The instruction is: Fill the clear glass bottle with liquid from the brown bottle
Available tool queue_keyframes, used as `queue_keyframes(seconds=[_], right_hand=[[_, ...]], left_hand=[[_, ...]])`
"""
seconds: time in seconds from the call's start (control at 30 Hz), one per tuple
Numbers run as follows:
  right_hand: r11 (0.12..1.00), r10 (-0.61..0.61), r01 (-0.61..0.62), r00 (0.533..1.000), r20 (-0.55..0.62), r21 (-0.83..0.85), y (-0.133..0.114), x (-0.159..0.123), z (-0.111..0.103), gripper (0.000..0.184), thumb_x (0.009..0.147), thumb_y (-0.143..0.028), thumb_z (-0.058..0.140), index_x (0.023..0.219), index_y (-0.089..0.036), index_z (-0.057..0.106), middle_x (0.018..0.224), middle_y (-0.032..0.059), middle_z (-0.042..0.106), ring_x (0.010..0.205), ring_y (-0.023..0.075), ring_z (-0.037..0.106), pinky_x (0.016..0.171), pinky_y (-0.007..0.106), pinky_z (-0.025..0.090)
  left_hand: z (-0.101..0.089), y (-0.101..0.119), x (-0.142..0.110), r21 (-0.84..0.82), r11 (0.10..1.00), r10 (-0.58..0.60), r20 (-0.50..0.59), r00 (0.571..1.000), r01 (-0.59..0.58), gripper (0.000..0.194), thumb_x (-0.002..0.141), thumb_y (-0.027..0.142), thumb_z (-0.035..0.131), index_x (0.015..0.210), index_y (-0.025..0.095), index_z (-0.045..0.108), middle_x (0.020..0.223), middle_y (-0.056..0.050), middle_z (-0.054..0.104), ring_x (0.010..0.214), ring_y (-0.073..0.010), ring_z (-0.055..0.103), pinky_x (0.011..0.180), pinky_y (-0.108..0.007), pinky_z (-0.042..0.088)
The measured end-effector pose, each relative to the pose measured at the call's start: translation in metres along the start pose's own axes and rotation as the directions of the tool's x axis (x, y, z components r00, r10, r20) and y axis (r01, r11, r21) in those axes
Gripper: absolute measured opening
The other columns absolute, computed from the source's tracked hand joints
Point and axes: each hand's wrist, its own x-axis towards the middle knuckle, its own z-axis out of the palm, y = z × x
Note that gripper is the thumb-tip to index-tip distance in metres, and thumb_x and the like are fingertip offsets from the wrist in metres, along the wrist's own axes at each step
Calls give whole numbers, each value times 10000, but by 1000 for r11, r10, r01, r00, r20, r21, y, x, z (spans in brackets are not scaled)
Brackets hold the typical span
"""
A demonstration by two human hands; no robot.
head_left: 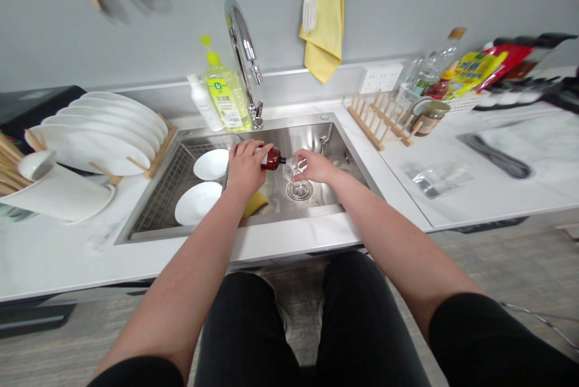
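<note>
Your left hand (246,167) is closed around a brown bottle (273,159), with the bottle's dark neck tipped toward a clear stemmed glass (295,169). Your right hand (314,165) is closed around that glass, and the neck sits just beside it. Whether they touch is too blurred to tell. Both hands hang over a stainless steel sink (271,125), with its round drain (299,190) at 6 o'clock from the glass.

A yellow sponge (254,204) lies in the basin at 6 o'clock from your left hand, right under that wrist. Two white bowls (211,164) sit at 9 o'clock, resting against a wire sink rack (158,191).

At 12 o'clock, a chrome faucet (242,37) rises from behind the sink, with a green-yellow pump bottle of dish soap (226,91) at 11 o'clock beside it. Further out at 9 o'clock, white plates (99,131) stand in a wooden rack on the marble counter (58,254). At 2 o'clock, an empty wooden plate rack (382,122) stands near a glass jar (427,116). A yellow towel (323,13) hangs on the wall at 12 o'clock.
</note>
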Motion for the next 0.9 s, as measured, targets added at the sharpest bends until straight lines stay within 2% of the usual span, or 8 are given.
queue_keyframes(seconds=[0.3,0.53,0.9], right_hand=[[1000,-2,2,1000,27,27,3,2,1,714,657,-341,1105,1243,-248,709,1220,66,825,1013,288,795,897,398,629],[1000,5,-5,1000,28,29,-1,0,0,687,658,-322,1101,1222,-258,714,1181,54,830,1028,296,796,937,420,641],[999,22,-24,999,34,39,-2,0,-1,730,637,-343,1094,1257,-258,719,1207,61,826,1021,291,798,914,408,645]], left_hand=[[-1,1,0,4,999,36,-25,999,-36,676,933,113,678,1582,295,725,1587,-118,710,1550,-392,560,1377,-632,315],[-2,1,0,-10,999,33,-22,999,-33,698,929,124,692,1597,327,717,1604,-123,708,1570,-404,550,1381,-670,303],[-3,3,-1,-10,999,31,-16,999,-31,682,954,121,666,1601,335,708,1630,-108,692,1596,-392,525,1395,-654,276]])
